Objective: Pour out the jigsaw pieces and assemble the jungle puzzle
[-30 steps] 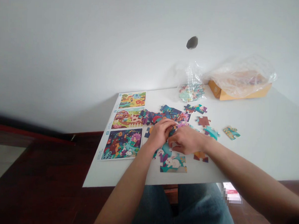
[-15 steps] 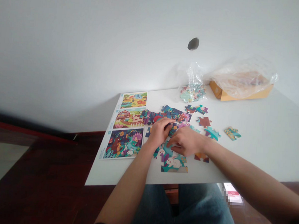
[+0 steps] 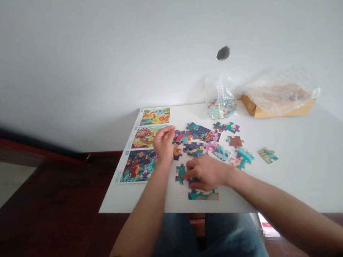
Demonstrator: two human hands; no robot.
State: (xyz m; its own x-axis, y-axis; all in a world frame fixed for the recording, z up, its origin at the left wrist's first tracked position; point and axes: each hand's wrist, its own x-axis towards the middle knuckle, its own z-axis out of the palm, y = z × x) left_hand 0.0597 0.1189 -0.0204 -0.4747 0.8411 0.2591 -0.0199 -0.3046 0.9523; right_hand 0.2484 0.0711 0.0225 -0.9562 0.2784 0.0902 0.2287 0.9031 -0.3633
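Note:
My left hand (image 3: 163,142) hangs over the inner edge of a printed sheet of puzzle pictures (image 3: 140,166), fingers loosely curled, with nothing visible in them. My right hand (image 3: 206,172) lies low at the front of the pieces, fingers over a teal jigsaw piece (image 3: 181,174), part of which it hides. Just below it sits a joined section of jigsaw pieces (image 3: 204,195). A cluster of colourful jigsaw pieces (image 3: 195,139) spreads behind both hands, and a few loose ones, including a brown jigsaw piece (image 3: 235,141), lie to the right.
A white table (image 3: 295,181) ends at a front edge near my lap. A clear plastic bag (image 3: 222,106) holds puzzle pieces at the back, beside a cardboard box (image 3: 277,107) under plastic. A dark wood floor lies to the left.
My left hand has lifted off the pieces and moved left over the sheet. My right hand has shifted toward the front, and more pieces show in the middle.

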